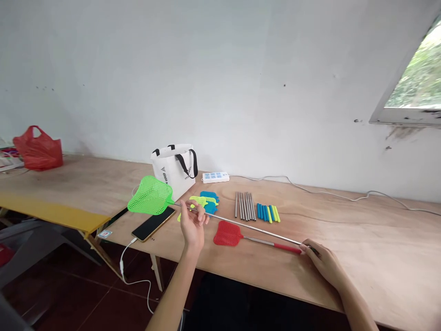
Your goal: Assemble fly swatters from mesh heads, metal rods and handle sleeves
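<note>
My left hand (193, 224) pinches the thin metal rod (241, 226) of a green fly swatter (150, 196) close to its mesh head, which hangs above the table's left end. My right hand (322, 261) is closed on the far end of the same extended rod near the table's front edge. A red fly swatter (229, 233) with a red handle lies flat under the rod. Blue and yellow swatter heads (206, 201) lie just behind my left hand.
A phone (153, 224) with a white cable lies under the green head. A white tote bag (175, 169) and a power strip (215, 177) stand by the wall. Metal rods (245, 205) and blue and yellow handles (268, 213) lie mid-table. A red plastic bag (37, 149) sits far left.
</note>
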Motion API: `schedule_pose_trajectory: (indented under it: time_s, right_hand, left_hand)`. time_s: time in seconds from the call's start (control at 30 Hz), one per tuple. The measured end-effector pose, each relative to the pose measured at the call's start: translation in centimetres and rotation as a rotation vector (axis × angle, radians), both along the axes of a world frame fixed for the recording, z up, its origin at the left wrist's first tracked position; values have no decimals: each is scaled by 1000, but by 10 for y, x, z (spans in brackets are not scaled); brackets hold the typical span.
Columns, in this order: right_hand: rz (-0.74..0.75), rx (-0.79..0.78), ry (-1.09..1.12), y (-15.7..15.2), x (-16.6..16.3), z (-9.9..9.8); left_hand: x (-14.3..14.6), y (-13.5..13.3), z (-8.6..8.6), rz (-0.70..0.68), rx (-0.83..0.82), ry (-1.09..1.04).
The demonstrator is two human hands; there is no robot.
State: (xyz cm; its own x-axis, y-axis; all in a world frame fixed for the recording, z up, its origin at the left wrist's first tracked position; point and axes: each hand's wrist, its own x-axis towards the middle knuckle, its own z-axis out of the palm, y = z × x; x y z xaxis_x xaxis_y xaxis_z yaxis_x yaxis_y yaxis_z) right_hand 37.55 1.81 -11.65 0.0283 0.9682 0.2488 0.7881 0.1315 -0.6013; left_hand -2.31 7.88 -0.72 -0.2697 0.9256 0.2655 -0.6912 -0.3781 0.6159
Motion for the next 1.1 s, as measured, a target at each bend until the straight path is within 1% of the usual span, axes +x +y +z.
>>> schedule_pose_trajectory:
  time_s: [0.1,0.27,0.37,0.47,0.6,0.87,1.1]
  right_hand:
    - [12,8,1,0,-3,3]
    - [17,14,-2,1,-5,4]
    - [10,21,-3,0,-4,4]
    - [7,6,10,0,-3,3]
    - [-7,-15,28,0,-3,3]
    - [-18,-40,50,-1,-1,3]
    - [15,47,54,1,-20,11]
  left_hand:
    - [-6,1,1,49,4,-8]
    - [-22,5,4,187,58,-29]
    - [-25,6,5,228,80,-20]
    - [-18,5,4,235,44,-27]
    - [-5,4,-1,210,-18,-34]
    - [2,5,-5,193,-33,-4]
    - [-1,13,-12,226,-54,23]
